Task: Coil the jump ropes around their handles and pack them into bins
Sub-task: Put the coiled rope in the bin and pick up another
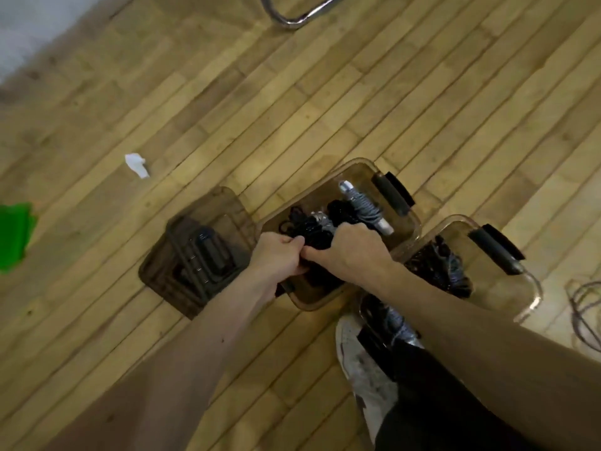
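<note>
Both hands at frame centre: left hand and right hand clamped around a black coiled jump rope bundle, over the clear brown plastic bin.

The wooden floor runs diagonally. A chrome chair frame stands on it; well left of the frame lie a paper scrap and a green sheet.

Two bins stand side by side on the floor, the left bin touching the right bin. A lid lies flat just left of them. A wound rope lies in the left bin, behind the left hand and right hand, which grip a rope bundle over it. More ropes lie in the right bin. A loose rope lies farther right.
</note>
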Motion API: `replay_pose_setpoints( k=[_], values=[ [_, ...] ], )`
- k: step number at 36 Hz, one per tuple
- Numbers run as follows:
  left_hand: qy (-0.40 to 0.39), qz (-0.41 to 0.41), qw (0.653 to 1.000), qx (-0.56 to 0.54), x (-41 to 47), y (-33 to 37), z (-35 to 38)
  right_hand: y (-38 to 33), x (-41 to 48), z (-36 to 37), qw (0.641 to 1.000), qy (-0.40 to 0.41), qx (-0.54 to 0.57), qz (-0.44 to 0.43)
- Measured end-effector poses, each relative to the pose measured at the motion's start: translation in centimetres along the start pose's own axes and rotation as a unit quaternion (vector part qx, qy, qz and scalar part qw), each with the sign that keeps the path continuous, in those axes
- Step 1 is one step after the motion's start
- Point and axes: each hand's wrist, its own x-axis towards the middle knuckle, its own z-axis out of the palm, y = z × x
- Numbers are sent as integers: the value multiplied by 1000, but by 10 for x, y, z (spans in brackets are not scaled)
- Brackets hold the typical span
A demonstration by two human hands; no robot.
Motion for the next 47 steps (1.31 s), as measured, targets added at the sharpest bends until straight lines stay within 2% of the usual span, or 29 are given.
replay_pose_setpoints(
  k=[7,15,18,22,23,26,30,34,40,44,47],
  values=[
    [16,-12,996,92,57,-6,13,-12,43,30,999,13,-35,1],
    [-10,-56,971,231,70,-10,11,-19,46,47,982,-10,-166,-94],
    [25,-21,949,315,70,-10,16,-17,50,54,986,1,-142,-87],
    [107,89,893,429,63,-8,20,-14,54,56,995,-1,-78,-54],
    [116,95,893,425,63,-8,18,-12,55,55,997,-4,-59,-44],
    [115,71,924,358,60,-6,9,-3,51,48,999,-32,-27,-31],
    [82,76,915,388,41,9,2,14,29,27,998,-47,-26,-38],
    [59,154,862,478,9,44,13,47,-1,-14,1000,-8,20,-18],
    [-50,349,832,428,-83,118,103,144,-83,-101,985,13,131,110],
    [-103,516,749,403,-164,150,195,244,-174,-146,943,25,267,197],
    [-159,572,703,392,-223,154,267,319,-248,-161,903,78,366,214]
  ],
)
